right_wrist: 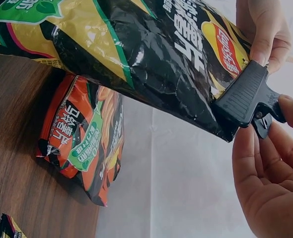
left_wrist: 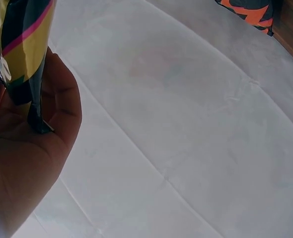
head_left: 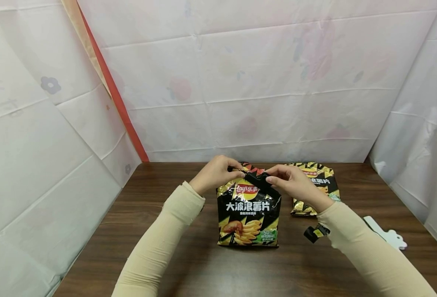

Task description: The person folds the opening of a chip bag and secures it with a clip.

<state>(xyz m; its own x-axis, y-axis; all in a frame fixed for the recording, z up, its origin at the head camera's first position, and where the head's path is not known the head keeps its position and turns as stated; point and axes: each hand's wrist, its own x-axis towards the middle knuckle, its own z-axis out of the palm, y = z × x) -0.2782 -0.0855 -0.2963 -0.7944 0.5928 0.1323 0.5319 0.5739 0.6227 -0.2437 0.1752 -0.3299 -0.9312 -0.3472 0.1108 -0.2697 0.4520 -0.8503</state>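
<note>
A black-and-gold Lay's chip bag stands on the table in the head view, its front facing me. Across its folded top sits a black bag clip, clamped near one corner. My right hand pinches the clip's handle between thumb and fingers, as the right wrist view also shows. At the bag's other top corner, my left hand pinches the folded edge. In the left wrist view, the bag's folded end lies within the curled fingers of that hand.
A second black-and-gold bag lies behind my right hand. An orange-red chip bag is behind the held one. A white flat item with a scalloped end lies at right. A small black device is at the right cuff.
</note>
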